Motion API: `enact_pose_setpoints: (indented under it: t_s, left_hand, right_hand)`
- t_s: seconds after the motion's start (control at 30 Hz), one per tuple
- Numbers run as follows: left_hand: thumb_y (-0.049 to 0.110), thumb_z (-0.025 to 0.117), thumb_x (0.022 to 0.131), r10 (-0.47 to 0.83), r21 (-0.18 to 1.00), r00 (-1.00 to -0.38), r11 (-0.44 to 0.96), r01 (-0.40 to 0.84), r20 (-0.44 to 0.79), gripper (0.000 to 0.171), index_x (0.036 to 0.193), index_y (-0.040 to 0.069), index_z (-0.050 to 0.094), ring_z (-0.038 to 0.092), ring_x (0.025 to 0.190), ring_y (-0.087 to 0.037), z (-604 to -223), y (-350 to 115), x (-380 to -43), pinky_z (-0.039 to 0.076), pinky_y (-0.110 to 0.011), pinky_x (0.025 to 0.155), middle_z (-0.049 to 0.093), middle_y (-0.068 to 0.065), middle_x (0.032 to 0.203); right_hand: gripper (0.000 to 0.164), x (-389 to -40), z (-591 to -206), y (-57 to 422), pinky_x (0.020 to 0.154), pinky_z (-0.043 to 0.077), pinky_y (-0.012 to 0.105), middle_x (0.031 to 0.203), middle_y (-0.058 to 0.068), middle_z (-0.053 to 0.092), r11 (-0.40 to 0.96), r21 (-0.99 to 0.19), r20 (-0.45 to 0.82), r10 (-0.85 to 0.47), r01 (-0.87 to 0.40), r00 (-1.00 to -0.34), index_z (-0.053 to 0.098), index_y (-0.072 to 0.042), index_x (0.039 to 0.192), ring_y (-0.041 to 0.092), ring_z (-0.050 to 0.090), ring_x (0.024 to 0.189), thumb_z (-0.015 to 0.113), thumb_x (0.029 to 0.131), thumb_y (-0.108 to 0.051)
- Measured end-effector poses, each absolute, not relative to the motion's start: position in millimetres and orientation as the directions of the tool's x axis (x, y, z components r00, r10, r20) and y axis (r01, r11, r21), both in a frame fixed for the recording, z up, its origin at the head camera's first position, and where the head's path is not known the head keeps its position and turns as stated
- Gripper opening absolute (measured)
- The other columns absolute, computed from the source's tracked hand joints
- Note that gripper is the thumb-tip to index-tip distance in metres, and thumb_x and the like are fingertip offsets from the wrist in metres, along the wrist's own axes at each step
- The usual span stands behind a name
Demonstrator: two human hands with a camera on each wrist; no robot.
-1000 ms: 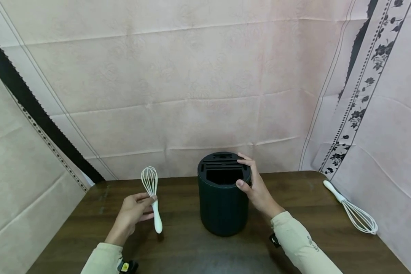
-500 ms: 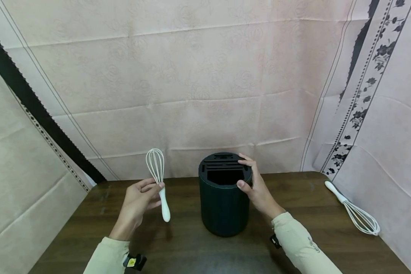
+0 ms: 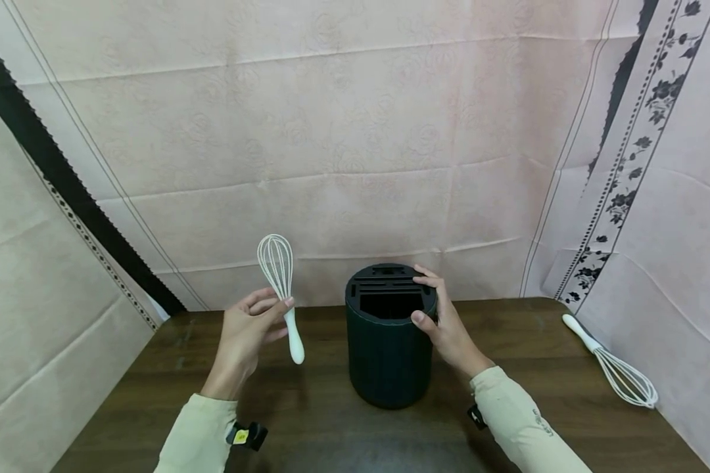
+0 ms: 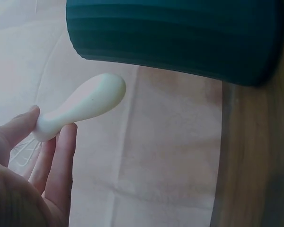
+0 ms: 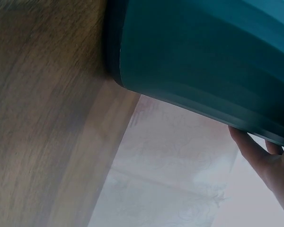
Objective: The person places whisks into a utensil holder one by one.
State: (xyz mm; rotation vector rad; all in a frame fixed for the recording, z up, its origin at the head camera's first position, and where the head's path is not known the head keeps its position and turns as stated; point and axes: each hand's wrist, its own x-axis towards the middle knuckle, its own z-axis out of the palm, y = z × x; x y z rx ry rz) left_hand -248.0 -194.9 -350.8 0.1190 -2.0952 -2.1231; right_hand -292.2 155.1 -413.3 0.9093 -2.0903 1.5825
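My left hand (image 3: 250, 328) pinches a white whisk (image 3: 296, 338) between thumb and fingers, where the handle meets the wires. The whisk is raised above the table, wire loops up and handle end down. In the left wrist view the bulbous handle (image 4: 97, 97) points toward the dark green holder (image 4: 175, 38). That utensil holder (image 3: 388, 361), a round canister with a black slotted top, stands upright on the table, right of the whisk. My right hand (image 3: 449, 332) grips its upper right side, thumb at the front of the rim and fingers over the top edge.
A second white whisk (image 3: 609, 361) lies at the right side of the brown wooden table (image 3: 509, 341), beside the side cloth. Pale cloth (image 3: 355, 144) hangs behind the table and on both sides.
My left hand has lifted the whisk higher and moved it right, closer to the holder. The right hand keeps its grip on the holder, which stays in place.
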Motion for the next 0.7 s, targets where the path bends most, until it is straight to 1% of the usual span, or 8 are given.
enact_pose_setpoints:
  t_s: [0.13, 0.23, 0.33, 0.53, 0.7]
  left_hand:
    - [0.02, 0.084, 0.093, -0.17, 0.997, -0.983, -0.025, 0.074, 0.068, 0.056, 0.14, 0.003, 0.057, 0.076, 0.086, -0.012, -344.9, -189.5, -250.7, 0.064, -0.03, 0.074, 0.079, 0.007, 0.101]
    - [0.02, 0.084, 0.093, -0.167, 0.995, -0.982, -0.036, 0.092, 0.084, 0.058, 0.141, 0.004, 0.055, 0.076, 0.087, -0.012, -339.4, -185.1, -251.6, 0.064, -0.031, 0.075, 0.079, 0.007, 0.101]
    - [0.02, 0.084, 0.093, -0.16, 0.992, -0.981, -0.044, 0.118, 0.109, 0.059, 0.142, 0.005, 0.054, 0.076, 0.089, -0.013, -334.1, -180.1, -252.1, 0.064, -0.032, 0.076, 0.078, 0.006, 0.102]
    - [0.014, 0.083, 0.093, -0.159, 0.98, -0.974, -0.088, 0.178, 0.162, 0.055, 0.14, 0.003, 0.056, 0.075, 0.086, -0.013, -325.7, -171.5, -254.5, 0.064, -0.033, 0.074, 0.078, 0.007, 0.099]
    - [0.017, 0.084, 0.093, -0.141, 0.973, -0.969, -0.077, 0.216, 0.203, 0.055, 0.139, 0.002, 0.057, 0.076, 0.088, -0.014, -319.4, -165.7, -256.0, 0.065, -0.034, 0.075, 0.078, 0.004, 0.105]
  right_hand:
    - [0.065, -293.2, -414.2, 155.6, 0.12, 0.011, 0.077, 0.172, 0.003, 0.023, 0.169, -0.714, 0.629, -0.273, -0.68, -0.728, 0.037, -0.014, 0.154, 0.036, 0.019, 0.158, 0.058, 0.105, -0.051]
    - [0.063, -293.4, -413.8, 155.9, 0.119, 0.011, 0.077, 0.172, 0.005, 0.023, 0.173, -0.713, 0.629, -0.271, -0.68, -0.729, 0.036, -0.013, 0.154, 0.037, 0.018, 0.158, 0.058, 0.105, -0.048]
    - [0.064, -293.1, -413.5, 156.2, 0.119, 0.011, 0.078, 0.172, 0.007, 0.023, 0.173, -0.711, 0.632, -0.27, -0.682, -0.727, 0.036, -0.012, 0.154, 0.038, 0.018, 0.158, 0.058, 0.105, -0.049]
    - [0.068, -293.1, -414.1, 155.3, 0.119, 0.012, 0.078, 0.172, 0.005, 0.023, 0.172, -0.708, 0.634, -0.274, -0.685, -0.723, 0.036, -0.012, 0.154, 0.037, 0.019, 0.157, 0.056, 0.105, -0.056]
    - [0.068, -292.9, -413.2, 155.8, 0.119, 0.012, 0.078, 0.172, 0.005, 0.023, 0.165, -0.712, 0.631, -0.274, -0.682, -0.726, 0.036, -0.013, 0.154, 0.037, 0.019, 0.157, 0.056, 0.105, -0.055]
